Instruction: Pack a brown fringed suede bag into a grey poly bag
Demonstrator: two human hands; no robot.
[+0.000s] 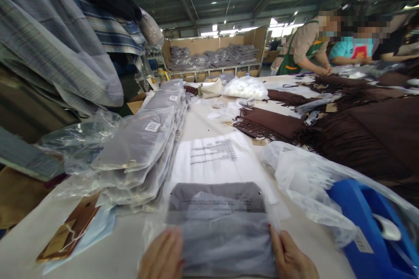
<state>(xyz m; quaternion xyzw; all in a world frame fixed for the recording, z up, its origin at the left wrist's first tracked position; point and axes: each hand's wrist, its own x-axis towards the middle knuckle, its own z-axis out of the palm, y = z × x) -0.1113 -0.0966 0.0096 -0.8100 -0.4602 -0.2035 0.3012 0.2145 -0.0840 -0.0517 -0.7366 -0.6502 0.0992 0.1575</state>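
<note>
In front of me lies a folded grey cloth in a clear plastic bag [225, 239], with printed lines showing near its top. My left hand [162, 253] is at the bag's left edge, slightly blurred, with fingers together and thumb on the plastic. At the right edge, my right hand [291, 250] grips the bag between thumb and fingers. Just beyond lie white plastic bags [212, 156] with printed text. To the left rises a stack of bagged grey cloths [137, 139] bearing barcode labels.
A blue tape dispenser [366, 226] stands at right by crumpled plastic [301, 183]. Brown fringed cloths [275, 124] cover the table's right side. A brown tagged piece [70, 226] lies at left. Grey cloths [55, 30] hang at upper left. A co-worker in a green apron [291, 56] bends over the table.
</note>
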